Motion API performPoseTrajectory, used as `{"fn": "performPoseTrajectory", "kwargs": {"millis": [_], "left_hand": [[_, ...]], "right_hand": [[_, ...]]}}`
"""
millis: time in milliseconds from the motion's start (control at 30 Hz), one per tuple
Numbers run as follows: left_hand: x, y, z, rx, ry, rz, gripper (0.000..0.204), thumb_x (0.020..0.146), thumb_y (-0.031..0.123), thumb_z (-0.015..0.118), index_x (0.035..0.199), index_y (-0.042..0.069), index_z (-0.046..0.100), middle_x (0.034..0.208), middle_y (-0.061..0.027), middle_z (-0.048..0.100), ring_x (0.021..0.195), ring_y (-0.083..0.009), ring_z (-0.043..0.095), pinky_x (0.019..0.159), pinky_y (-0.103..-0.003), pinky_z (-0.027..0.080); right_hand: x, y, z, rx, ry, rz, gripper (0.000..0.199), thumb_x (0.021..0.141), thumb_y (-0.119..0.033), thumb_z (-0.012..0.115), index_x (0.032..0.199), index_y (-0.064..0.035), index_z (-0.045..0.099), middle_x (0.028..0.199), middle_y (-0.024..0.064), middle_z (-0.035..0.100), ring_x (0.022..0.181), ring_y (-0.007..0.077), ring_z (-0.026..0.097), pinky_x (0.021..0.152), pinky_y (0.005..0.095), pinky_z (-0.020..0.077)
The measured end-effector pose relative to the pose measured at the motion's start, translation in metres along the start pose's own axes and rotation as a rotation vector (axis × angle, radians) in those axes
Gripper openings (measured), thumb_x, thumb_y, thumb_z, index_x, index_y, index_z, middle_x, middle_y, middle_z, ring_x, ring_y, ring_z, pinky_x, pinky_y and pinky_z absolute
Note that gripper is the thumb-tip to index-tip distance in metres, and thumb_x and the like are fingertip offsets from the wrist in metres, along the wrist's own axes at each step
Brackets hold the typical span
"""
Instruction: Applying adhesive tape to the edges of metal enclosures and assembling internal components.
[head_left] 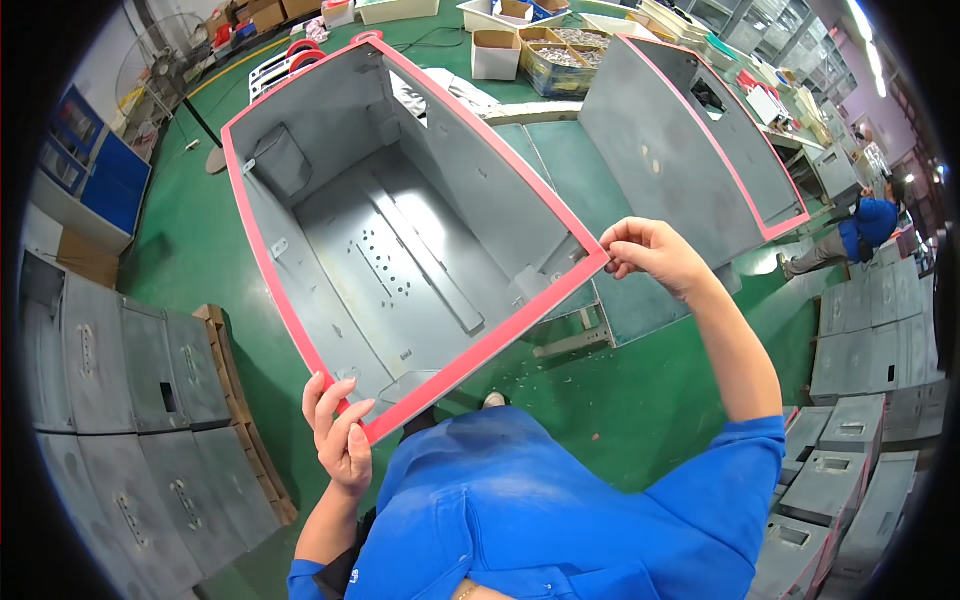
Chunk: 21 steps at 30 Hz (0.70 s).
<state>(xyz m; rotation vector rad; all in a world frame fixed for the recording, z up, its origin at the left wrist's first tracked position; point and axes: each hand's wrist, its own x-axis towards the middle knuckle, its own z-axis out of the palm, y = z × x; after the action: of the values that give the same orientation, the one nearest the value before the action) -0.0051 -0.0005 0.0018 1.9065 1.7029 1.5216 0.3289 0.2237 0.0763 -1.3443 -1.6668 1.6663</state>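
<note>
An open grey metal cabinet [480, 160] lies before me with its open side up. Pink tape [465, 362] runs along the rim of its opening. Fingers of my left hand [342, 435] curl around the near left corner, thumb and fingertips against the taped edge. At the near right corner, my right hand [655, 258] is closed in a pinch beside the end of the tape. Whatever its fingertips hold, if anything, is too small to make out. Inside the cabinet are a row of holes, a raised strip and small brackets.
A second grey cabinet [670, 140] with pink edging stands on a green-topped table [640, 290]. Grey metal boxes are stacked on a pallet [245, 410] at left and also at lower right. Farther back are a fan [172, 70], bins of small parts [560, 58] and a person [872, 225] in blue.
</note>
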Motion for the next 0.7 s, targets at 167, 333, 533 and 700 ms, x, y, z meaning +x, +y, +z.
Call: {"fn": "performPoseTrajectory", "kwargs": {"millis": [167, 333, 533, 700], "left_hand": [[-0.001, -0.001, -0.001, -0.008, -0.008, -0.001, 0.024, 0.077, 0.012, 0.042, 0.082, -0.001, 0.062, 0.107, -0.014, 0.052, 0.117, -0.033, 0.031, 0.096, -0.042, 0.025], [-0.001, -0.003, -0.001, -0.036, -0.001, -0.001, 0.023, 0.076, 0.011, 0.043, 0.082, -0.001, 0.062, 0.106, -0.0139, 0.052, 0.116, -0.0335, 0.031, 0.095, -0.042, 0.025], [0.0, -0.003, -0.004, -0.018, -0.022, 0.012, 0.023, 0.075, 0.011, 0.044, 0.082, 0.0, 0.063, 0.106, -0.0131, 0.053, 0.116, -0.0336, 0.032, 0.094, -0.041, 0.027], [0.017, 0.01, -0.017, 0.149, -0.053, 0.108, 0.022, 0.07, 0.001, 0.05, 0.089, 0.002, 0.061, 0.106, -0.0137, 0.052, 0.112, -0.035, 0.036, 0.089, -0.041, 0.034]], "right_hand": [[0.004, 0.004, 0.013, 0.098, 0.098, 0.073, 0.016, 0.082, -0.018, 0.055, 0.086, -0.0034, 0.052, 0.073, 0.0008, 0.053, 0.061, 0.0049, 0.05, 0.057, 0.0172, 0.044], [0.007, 0.016, 0.018, 0.188, 0.09, 0.06, 0.016, 0.083, -0.02, 0.054, 0.086, -0.0055, 0.049, 0.074, -0.0002, 0.051, 0.059, 0.0048, 0.048, 0.055, 0.0176, 0.0429], [0.004, 0.018, 0.025, 0.147, 0.153, 0.007, 0.018, 0.084, -0.023, 0.053, 0.086, -0.005, 0.049, 0.074, -0.0008, 0.05, 0.063, 0.0051, 0.047, 0.059, 0.0196, 0.0423], [0.002, 0.026, 0.026, 0.24, 0.136, -0.069, 0.014, 0.087, -0.021, 0.048, 0.086, -0.0067, 0.048, 0.074, -0.0016, 0.049, 0.063, 0.005, 0.046, 0.057, 0.0187, 0.0405]]}}
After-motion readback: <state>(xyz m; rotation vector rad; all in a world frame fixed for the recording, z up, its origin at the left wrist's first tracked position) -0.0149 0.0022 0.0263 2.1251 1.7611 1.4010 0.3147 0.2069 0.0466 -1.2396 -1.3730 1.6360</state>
